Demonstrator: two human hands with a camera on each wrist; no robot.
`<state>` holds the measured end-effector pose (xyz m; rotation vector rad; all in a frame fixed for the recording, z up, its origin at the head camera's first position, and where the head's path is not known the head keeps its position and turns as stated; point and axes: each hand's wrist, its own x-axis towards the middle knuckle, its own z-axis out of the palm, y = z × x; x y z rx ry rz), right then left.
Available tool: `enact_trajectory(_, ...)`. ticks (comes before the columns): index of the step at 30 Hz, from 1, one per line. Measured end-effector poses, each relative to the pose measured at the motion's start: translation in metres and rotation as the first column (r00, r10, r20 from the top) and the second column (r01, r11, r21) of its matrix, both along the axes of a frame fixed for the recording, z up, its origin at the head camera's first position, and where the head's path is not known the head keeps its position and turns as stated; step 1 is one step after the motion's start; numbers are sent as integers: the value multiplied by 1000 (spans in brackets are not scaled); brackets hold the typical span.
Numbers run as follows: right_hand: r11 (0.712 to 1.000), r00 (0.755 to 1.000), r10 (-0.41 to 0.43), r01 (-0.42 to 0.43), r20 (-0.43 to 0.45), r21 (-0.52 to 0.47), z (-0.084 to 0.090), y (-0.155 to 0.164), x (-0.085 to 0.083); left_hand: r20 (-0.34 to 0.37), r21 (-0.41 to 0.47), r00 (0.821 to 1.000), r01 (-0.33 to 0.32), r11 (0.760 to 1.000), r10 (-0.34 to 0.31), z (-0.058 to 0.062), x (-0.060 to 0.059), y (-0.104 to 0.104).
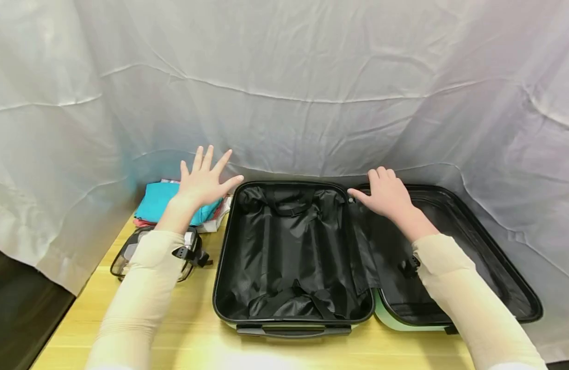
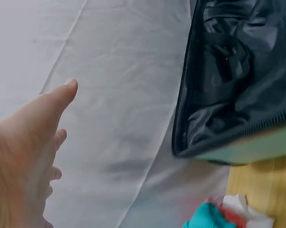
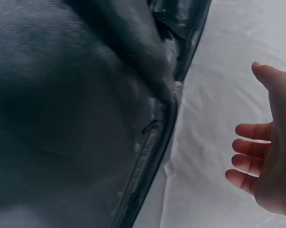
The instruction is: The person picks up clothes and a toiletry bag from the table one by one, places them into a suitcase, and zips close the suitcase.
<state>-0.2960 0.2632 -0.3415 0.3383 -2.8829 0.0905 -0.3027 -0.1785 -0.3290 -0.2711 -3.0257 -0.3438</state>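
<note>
An opened suitcase (image 1: 293, 252) with a black lining and pale green shell lies on the table, its second half (image 1: 451, 246) folded out to the right. In the head view my left hand (image 1: 203, 182) is held up with fingers spread, above a stack of folded clothes (image 1: 157, 203), touching nothing that I can see. My right hand (image 1: 388, 195) hovers over the back edge near the suitcase's hinge side, fingers relaxed. The right wrist view shows that hand (image 3: 271, 142) apart from the suitcase's rim (image 3: 169, 114), holding nothing. The left wrist view shows an empty left hand (image 2: 29, 152).
A clear pouch (image 1: 127, 252) with black edging and small items in it sits in front of the clothes, partly behind the left forearm. Grey fabric (image 1: 284, 92) hangs behind the wooden table (image 1: 191, 318). The suitcase's handle (image 1: 293, 331) faces the front.
</note>
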Motion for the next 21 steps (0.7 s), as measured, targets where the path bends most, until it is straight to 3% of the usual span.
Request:
enact_trajectory(12,994,997,28,-35,70,106,-35,-1,10,-65,37,997,-50,998,52,0,29,-51)
enact_trajectory(21,983,979,16,-52,202,176,-51,-5,13,-68,112,992,-102,988,110,-13,45,-89)
